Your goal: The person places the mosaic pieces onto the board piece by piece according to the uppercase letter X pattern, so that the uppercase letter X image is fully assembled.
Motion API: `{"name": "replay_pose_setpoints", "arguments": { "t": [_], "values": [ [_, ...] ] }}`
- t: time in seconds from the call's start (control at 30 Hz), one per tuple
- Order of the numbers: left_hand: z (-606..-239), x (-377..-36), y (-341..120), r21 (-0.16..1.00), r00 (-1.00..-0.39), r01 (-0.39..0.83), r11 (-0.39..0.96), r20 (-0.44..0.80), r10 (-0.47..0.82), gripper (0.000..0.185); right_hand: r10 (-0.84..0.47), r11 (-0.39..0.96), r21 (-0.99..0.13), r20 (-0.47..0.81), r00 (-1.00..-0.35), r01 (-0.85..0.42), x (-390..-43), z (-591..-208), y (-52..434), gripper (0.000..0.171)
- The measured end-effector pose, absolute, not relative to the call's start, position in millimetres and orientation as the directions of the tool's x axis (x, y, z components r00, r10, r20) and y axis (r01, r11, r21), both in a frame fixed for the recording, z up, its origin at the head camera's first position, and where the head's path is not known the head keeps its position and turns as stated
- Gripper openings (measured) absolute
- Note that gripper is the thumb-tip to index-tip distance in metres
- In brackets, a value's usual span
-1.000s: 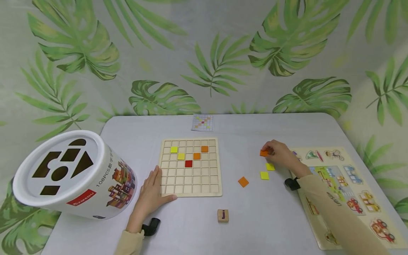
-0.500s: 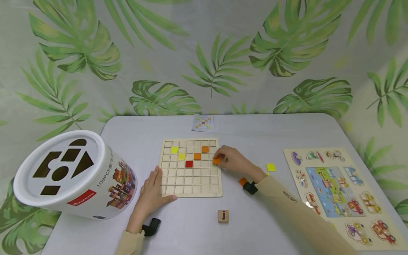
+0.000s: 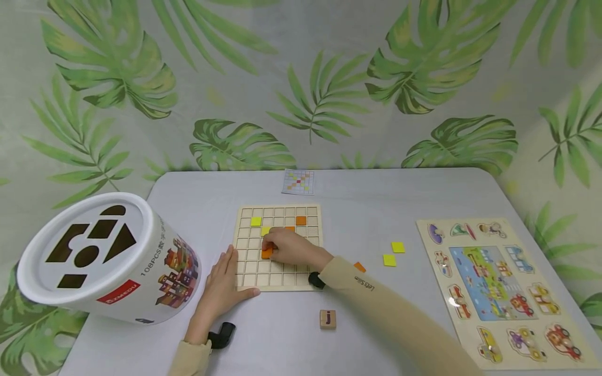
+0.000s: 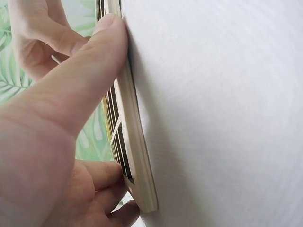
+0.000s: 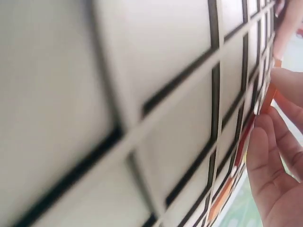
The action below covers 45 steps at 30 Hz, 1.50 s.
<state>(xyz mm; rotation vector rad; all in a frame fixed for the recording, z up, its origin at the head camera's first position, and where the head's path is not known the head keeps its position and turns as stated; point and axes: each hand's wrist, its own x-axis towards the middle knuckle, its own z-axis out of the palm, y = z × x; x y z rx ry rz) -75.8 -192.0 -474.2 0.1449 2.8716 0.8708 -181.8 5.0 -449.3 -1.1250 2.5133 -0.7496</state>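
A wooden grid board (image 3: 301,279) lies on the table with yellow tiles (image 3: 256,221) and orange tiles (image 3: 301,221) in some of its squares. My right hand (image 3: 293,248) pinches an orange square tile (image 3: 267,254) over the board, left of its middle. In the right wrist view that tile (image 5: 270,97) is between the thumb and fingers, close to the grid, and a red tile (image 5: 244,139) sits beside it. My left hand (image 3: 224,284) rests along the board's left edge, fingers extended and thumb on the near edge. In the left wrist view the thumb (image 4: 102,52) lies against the rim.
A small pattern card (image 3: 298,181) lies behind the board. Two yellow tiles (image 3: 389,260) and a partly covered orange tile (image 3: 359,267) lie to the right. A letter block (image 3: 327,319) is in front, a white tub (image 3: 141,282) left, a picture puzzle (image 3: 442,292) right.
My right hand has picked up the orange tile at the right and carried it left across the table to over the board. The left hand stays at the board's edge.
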Motion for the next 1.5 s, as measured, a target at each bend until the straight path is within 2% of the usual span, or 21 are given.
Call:
{"name": "replay_pose_setpoints", "arguments": {
  "t": [0.17, 0.7, 0.87, 1.0, 1.13, 1.33, 1.5],
  "values": [
    [-476, -76, -192, 0.55, -0.987, 0.063, 0.833, -0.089, 0.134, 0.112, -0.763, 0.572, -0.519, -0.054, -0.644, -0.635, -180, -450, -6, 0.016],
    [-475, -77, -192, 0.548, -0.986, 0.056, 0.834, -0.099, 0.131, 0.112, -0.744, 0.602, -0.498, -0.066, -0.665, -0.624, -177, -449, -7, 0.021],
    [-476, -76, -192, 0.551, -0.987, 0.049, 0.833, -0.103, 0.126, 0.112, -0.74, 0.57, -0.563, -0.035, -0.672, -0.599, -177, -448, 6, 0.018],
    [-477, -76, -192, 0.558, -0.987, 0.042, 0.829, -0.108, 0.123, 0.113, -0.718, 0.532, -0.637, 0.01, -0.696, -0.558, -178, -440, 40, 0.016],
    [-478, -76, -191, 0.566, -0.989, 0.045, 0.823, -0.093, 0.118, 0.113, -0.678, 0.513, -0.68, 0.053, -0.733, -0.524, -180, -435, 96, 0.018],
    [-477, -75, -189, 0.57, -0.991, 0.054, 0.82, -0.067, 0.112, 0.111, -0.599, 0.552, -0.666, 0.103, -0.794, -0.502, -168, -439, 188, 0.016],
    [-477, -75, -189, 0.569, -0.991, 0.053, 0.821, -0.072, 0.114, 0.112, -0.542, 0.617, -0.641, 0.075, -0.837, -0.456, -154, -448, 241, 0.019]
  ]
}}
